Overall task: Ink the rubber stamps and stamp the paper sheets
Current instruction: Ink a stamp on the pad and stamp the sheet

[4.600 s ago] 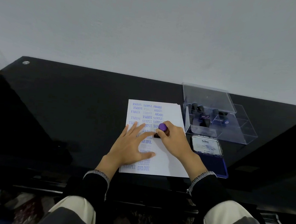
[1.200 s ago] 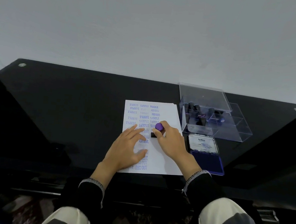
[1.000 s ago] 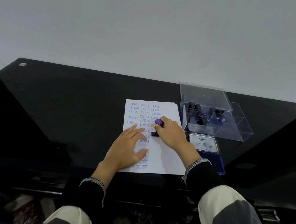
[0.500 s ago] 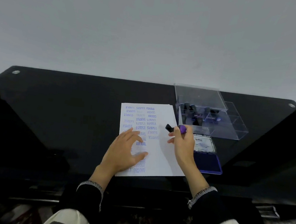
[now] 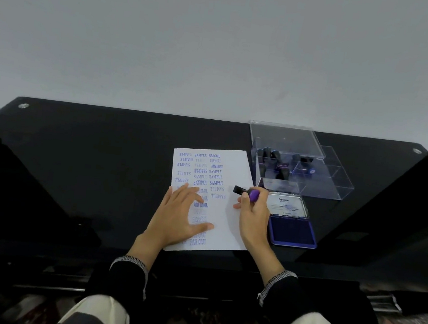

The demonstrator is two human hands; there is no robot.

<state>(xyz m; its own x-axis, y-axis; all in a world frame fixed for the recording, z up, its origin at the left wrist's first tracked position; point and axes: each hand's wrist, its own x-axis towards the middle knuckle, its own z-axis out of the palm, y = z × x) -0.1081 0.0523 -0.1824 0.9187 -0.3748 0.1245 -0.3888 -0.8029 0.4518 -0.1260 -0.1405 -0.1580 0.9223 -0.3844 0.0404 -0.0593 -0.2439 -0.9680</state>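
The person's left hand (image 5: pixel 178 217) lies flat with fingers spread on the white paper sheet (image 5: pixel 235 169), which is covered in blue stamped words such as SAMPLE, FRAGILE, AMENDED, AIR MAIL and FAX OUT. The palm and fingers press on the sheet's near-left part, with the thumb stretched out toward the right.

Just to the right of that hand, the right hand (image 5: pixel 253 214) grips a small rubber stamp with a purple handle and black base (image 5: pixel 246 192). The fingers curl round the purple handle, and the stamp lies tipped on its side, lifted clear of the paper, its black base pointing left over the sheet's right edge.

Immediately right of the right hand sits an open blue ink pad in a hinged tin (image 5: pixel 292 233), its dark blue pad nearest the person and its lid with a white label folded back on the far side. Beyond the right hand's fingertips stands a clear plastic compartment box (image 5: pixel 336 186) with its lid raised, holding several more dark-handled stamps (image 5: pixel 275 164) in its left section.

Everything rests on a glossy black glass table (image 5: pixel 103 164) set against a plain pale wall.
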